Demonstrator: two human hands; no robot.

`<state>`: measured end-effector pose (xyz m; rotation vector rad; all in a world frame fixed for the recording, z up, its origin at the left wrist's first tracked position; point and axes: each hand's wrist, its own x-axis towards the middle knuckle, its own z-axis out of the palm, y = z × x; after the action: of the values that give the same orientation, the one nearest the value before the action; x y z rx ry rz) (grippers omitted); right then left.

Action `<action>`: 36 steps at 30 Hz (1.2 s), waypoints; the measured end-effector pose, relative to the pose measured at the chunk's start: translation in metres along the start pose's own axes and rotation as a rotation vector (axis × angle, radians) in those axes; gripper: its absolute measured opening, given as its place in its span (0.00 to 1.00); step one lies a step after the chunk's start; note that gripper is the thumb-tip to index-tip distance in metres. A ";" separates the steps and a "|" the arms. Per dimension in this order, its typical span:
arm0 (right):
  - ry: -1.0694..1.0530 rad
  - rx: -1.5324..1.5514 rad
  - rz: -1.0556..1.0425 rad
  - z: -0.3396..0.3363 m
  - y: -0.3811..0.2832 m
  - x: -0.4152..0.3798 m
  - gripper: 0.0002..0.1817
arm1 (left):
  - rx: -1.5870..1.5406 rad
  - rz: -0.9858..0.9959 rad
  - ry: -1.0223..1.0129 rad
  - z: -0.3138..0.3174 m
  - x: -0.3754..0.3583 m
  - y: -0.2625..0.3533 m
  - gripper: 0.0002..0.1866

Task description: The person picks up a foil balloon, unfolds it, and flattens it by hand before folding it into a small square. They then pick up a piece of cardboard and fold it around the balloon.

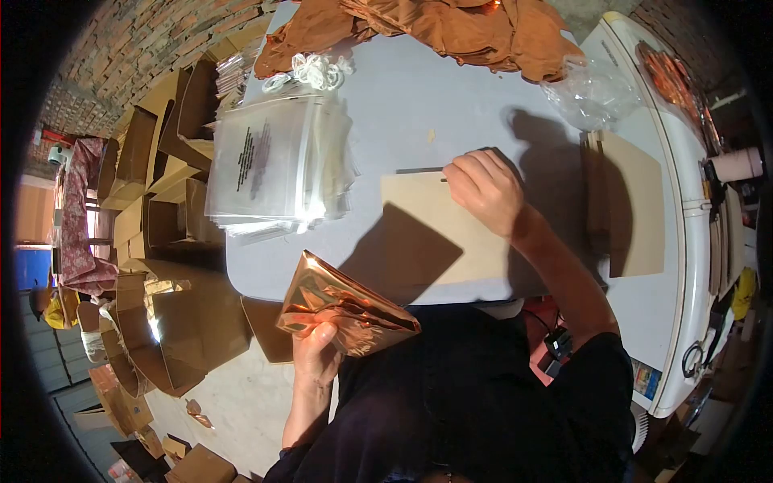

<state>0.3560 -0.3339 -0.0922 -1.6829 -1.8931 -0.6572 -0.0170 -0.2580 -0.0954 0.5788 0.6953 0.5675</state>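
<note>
A shiny copper foil pouch (354,310) is gripped in my left hand (316,354), its thumb on the near face, held off the table's front edge. My right hand (485,189) is closed at the top edge of a flat tan cardboard sheet (419,205) lying on the pale table (394,105). A small dark tip shows beside its fingers; what it belongs to is hidden. Left of the sheet lies a stack of clear plastic bags (266,161) with printed text, and a bundle of white cord (318,72) sits behind them.
Copper-coloured pouches (451,32) are heaped at the table's back edge. Crumpled clear plastic (592,92) and stacked tan sheets (636,201) lie at the right, beside a white appliance (691,217). Open cardboard boxes (201,322) crowd the left.
</note>
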 end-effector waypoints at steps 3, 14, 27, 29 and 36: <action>0.162 0.038 -0.049 -0.003 -0.001 -0.003 0.15 | -0.007 0.031 0.001 -0.002 -0.001 0.002 0.33; 0.125 0.122 -0.032 -0.015 -0.011 -0.009 0.16 | -0.003 0.050 0.005 -0.003 0.002 0.005 0.34; -0.126 -0.052 0.100 -0.006 -0.013 -0.017 0.25 | -0.016 0.011 0.037 -0.017 0.005 0.002 0.33; -0.278 0.131 0.199 -0.023 -0.023 -0.017 0.37 | -0.013 0.036 0.048 -0.019 0.005 0.002 0.33; -0.595 0.238 0.335 -0.053 -0.060 -0.030 0.66 | -0.006 0.062 0.043 -0.021 0.007 0.003 0.33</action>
<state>0.3026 -0.3981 -0.0739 -2.1125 -1.8814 0.2228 -0.0280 -0.2452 -0.1097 0.5851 0.7174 0.6410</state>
